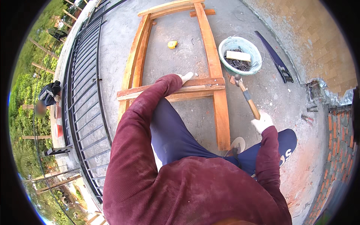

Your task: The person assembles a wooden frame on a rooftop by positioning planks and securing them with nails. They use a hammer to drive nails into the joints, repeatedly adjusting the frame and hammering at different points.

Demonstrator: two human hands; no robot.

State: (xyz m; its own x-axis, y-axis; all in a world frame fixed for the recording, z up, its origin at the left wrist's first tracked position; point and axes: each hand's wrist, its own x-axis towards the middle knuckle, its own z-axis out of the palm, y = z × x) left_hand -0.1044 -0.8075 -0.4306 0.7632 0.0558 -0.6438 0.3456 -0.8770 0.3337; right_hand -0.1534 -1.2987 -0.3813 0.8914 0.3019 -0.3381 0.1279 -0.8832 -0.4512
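In a white glove, my right hand (263, 122) is closed round the wooden handle of a hammer (251, 103). The hammer's metal head is just right of the end of a wooden crosspiece (202, 87), beside the long right beam (213, 60) of a timber frame. My left hand (186, 77), also gloved, is closed at the far edge of that crosspiece, and its sleeve partly hides it. The crosspiece lies across both long sides of the frame. My left knee is bent close against it.
A yellow tape measure (172, 44) lies inside the frame. Right of it stand a pale bucket (224, 47) holding dark nails and a light block (238, 56), a handsaw (273, 56) and pliers (307, 119). A black metal railing (84, 93) runs along the left; a person (50, 93) is beyond it.
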